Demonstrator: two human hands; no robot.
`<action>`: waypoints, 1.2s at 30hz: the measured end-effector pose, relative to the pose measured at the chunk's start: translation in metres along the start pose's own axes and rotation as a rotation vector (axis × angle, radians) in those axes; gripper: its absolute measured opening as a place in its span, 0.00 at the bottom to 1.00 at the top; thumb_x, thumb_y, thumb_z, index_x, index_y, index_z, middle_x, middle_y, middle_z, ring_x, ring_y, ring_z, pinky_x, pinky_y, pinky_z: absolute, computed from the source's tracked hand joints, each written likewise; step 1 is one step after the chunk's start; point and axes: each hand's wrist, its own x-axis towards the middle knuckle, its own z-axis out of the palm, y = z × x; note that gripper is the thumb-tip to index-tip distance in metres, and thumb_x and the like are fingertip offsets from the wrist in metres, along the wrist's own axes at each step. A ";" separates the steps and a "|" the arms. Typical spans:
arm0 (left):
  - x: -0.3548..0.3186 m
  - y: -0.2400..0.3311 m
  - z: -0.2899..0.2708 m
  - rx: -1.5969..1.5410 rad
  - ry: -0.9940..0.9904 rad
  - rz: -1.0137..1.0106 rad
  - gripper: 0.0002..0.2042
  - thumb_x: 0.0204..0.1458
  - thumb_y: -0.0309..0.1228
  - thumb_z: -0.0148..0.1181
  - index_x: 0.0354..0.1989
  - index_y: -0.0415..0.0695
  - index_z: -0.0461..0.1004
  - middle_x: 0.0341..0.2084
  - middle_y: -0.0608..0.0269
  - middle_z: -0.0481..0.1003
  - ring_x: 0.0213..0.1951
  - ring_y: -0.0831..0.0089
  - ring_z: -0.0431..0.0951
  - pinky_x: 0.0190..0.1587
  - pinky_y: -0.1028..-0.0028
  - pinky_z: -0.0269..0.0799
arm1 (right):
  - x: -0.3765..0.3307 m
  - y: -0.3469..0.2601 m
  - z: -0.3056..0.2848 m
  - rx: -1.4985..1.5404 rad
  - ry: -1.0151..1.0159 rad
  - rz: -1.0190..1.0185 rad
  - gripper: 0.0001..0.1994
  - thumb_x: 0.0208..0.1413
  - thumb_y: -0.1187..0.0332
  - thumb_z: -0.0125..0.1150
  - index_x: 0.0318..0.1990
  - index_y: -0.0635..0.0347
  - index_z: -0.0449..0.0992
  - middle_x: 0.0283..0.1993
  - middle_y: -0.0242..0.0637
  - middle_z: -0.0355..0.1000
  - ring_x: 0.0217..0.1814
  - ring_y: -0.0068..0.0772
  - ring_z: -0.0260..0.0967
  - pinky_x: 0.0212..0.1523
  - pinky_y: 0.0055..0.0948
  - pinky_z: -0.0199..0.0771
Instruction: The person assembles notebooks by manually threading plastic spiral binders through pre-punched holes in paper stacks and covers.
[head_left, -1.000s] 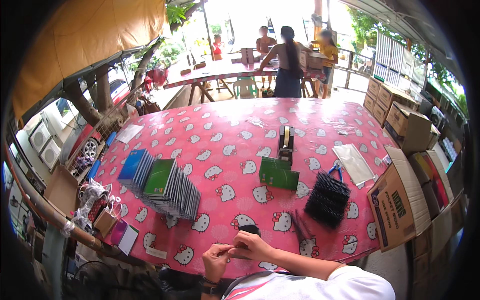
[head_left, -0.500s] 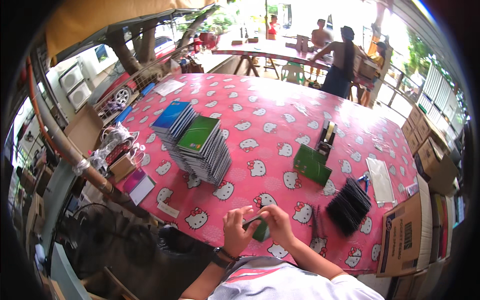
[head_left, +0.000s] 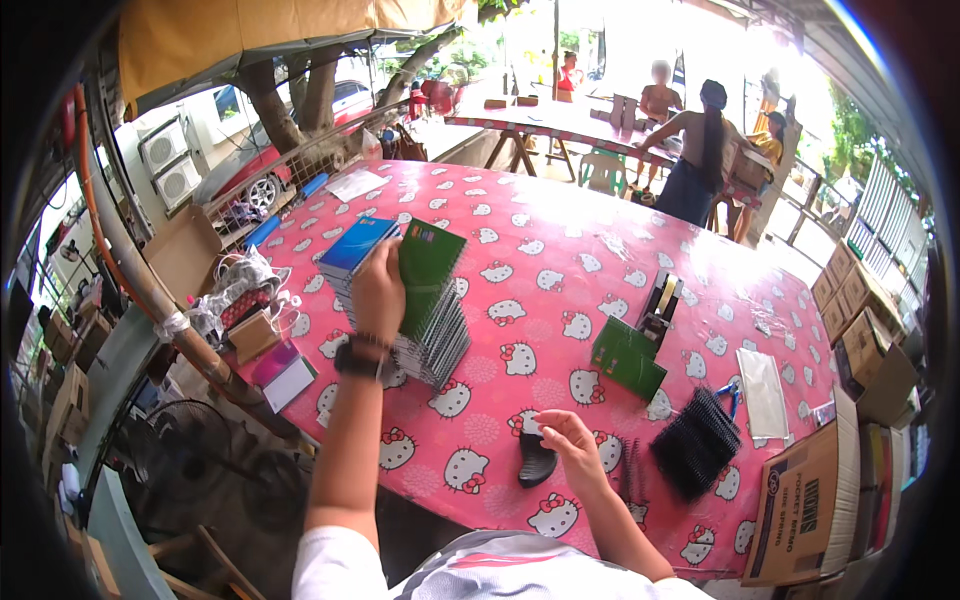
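My left hand (head_left: 381, 295) reaches out to the stacks of spiral notebooks, its fingers closed on the edge of a green notebook (head_left: 432, 262). This notebook lies tilted over the green-topped stack (head_left: 440, 345); whether it rests fully on it cannot be seen. Beside it stands a stack topped by a blue notebook (head_left: 357, 243), partly hidden by the hand. Near the table's front edge, my right hand (head_left: 572, 450) has loosely curled fingers, thumb and forefinger apart, nothing between them. Next to its fingertips is a dark, curved object (head_left: 537, 462) whose kind I cannot make out.
On the pink patterned table (head_left: 520, 300) are green covers (head_left: 627, 358), a tape dispenser (head_left: 661, 305), a bundle of black spiral coils (head_left: 695, 445) and blue-handled pliers (head_left: 732, 398). A cardboard box (head_left: 800, 500) stands right. Other people (head_left: 700, 150) are at a far table.
My left hand has moved from in front of my body to the stacks, carrying the green notebook. My right hand has let go and stays near the front edge, where the dark object now shows.
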 end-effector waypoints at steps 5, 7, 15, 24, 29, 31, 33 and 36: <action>0.015 -0.027 0.036 0.508 -0.080 0.248 0.08 0.50 0.30 0.54 0.37 0.44 0.73 0.34 0.59 0.73 0.40 0.60 0.72 0.43 0.65 0.69 | 0.012 0.013 -0.034 -0.221 0.109 -0.060 0.08 0.54 0.72 0.59 0.42 0.61 0.74 0.39 0.28 0.71 0.40 0.17 0.67 0.40 0.18 0.67; 0.012 -0.008 0.038 0.249 -0.217 0.202 0.11 0.43 0.29 0.62 0.36 0.43 0.74 0.37 0.58 0.73 0.41 0.59 0.72 0.46 0.65 0.68 | 0.022 0.015 -0.070 -0.318 0.227 -0.117 0.06 0.53 0.73 0.59 0.39 0.60 0.75 0.36 0.28 0.72 0.37 0.18 0.68 0.38 0.19 0.68; -0.009 -0.015 0.017 0.203 -0.424 0.309 0.19 0.39 0.25 0.64 0.43 0.42 0.73 0.42 0.55 0.72 0.46 0.57 0.70 0.51 0.65 0.66 | 0.094 0.026 -0.216 -1.221 0.833 -0.476 0.20 0.41 0.72 0.65 0.45 0.63 0.71 0.42 0.44 0.70 0.48 0.44 0.65 0.49 0.35 0.65; -0.082 0.069 0.015 -0.115 -0.398 0.336 0.16 0.46 0.29 0.60 0.46 0.44 0.71 0.49 0.56 0.68 0.52 0.57 0.65 0.55 0.60 0.61 | 0.109 0.031 -0.257 -1.258 0.858 0.043 0.21 0.36 0.66 0.71 0.41 0.61 0.74 0.39 0.44 0.74 0.45 0.45 0.69 0.47 0.37 0.68; -0.135 0.091 0.018 -0.231 -0.413 0.293 0.17 0.45 0.29 0.60 0.46 0.44 0.71 0.50 0.56 0.68 0.52 0.57 0.65 0.56 0.60 0.60 | 0.092 0.005 -0.207 -0.956 0.748 -0.185 0.15 0.37 0.68 0.71 0.32 0.63 0.74 0.27 0.41 0.74 0.30 0.35 0.73 0.34 0.31 0.71; -0.158 0.101 0.022 -0.264 -0.437 0.290 0.18 0.45 0.29 0.61 0.47 0.45 0.71 0.51 0.56 0.67 0.53 0.58 0.65 0.56 0.59 0.59 | 0.069 -0.009 -0.151 -0.747 0.561 -0.249 0.13 0.38 0.75 0.70 0.32 0.64 0.73 0.25 0.36 0.72 0.29 0.25 0.70 0.32 0.25 0.70; -0.176 0.114 0.025 -0.150 -0.475 0.352 0.18 0.45 0.29 0.60 0.48 0.45 0.71 0.52 0.56 0.67 0.55 0.59 0.64 0.58 0.59 0.58 | 0.042 0.000 -0.092 -0.652 0.346 -0.435 0.13 0.37 0.81 0.68 0.32 0.64 0.72 0.27 0.32 0.70 0.31 0.19 0.67 0.31 0.22 0.69; -0.203 0.121 0.024 -0.114 -0.577 0.362 0.17 0.43 0.24 0.59 0.45 0.45 0.73 0.41 0.59 0.72 0.46 0.62 0.70 0.53 0.62 0.60 | -0.004 0.014 -0.030 -0.581 0.081 -0.365 0.13 0.37 0.79 0.69 0.31 0.63 0.71 0.30 0.34 0.69 0.31 0.22 0.66 0.32 0.25 0.69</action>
